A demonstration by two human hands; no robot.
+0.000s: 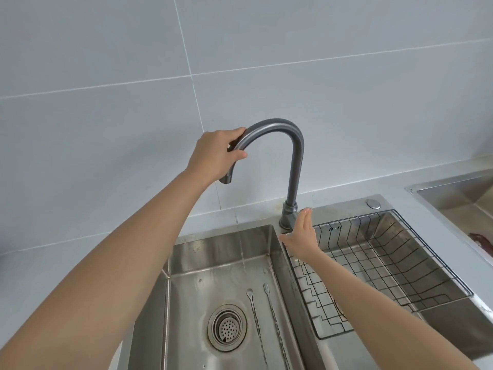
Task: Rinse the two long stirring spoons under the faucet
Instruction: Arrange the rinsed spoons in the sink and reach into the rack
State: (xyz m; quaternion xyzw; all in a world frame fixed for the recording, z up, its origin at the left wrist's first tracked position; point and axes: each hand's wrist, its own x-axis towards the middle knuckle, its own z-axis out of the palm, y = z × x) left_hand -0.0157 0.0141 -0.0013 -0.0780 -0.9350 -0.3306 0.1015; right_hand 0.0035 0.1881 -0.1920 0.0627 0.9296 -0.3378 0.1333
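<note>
The 2 long stirring spoons [264,324] lie side by side on the sink [202,287] floor, low in the frame, bowls pointing up toward the wall. The left hand [216,153] wraps the faucet [293,145] spout. The right hand [301,236], flat and empty, is nearer them.

Two long twisted-handle spoons [257,327] [276,325] lay side by side on sink floor [192,303], right of drain [227,327]; gooseneck faucet [294,166] ran thin stream.
</note>
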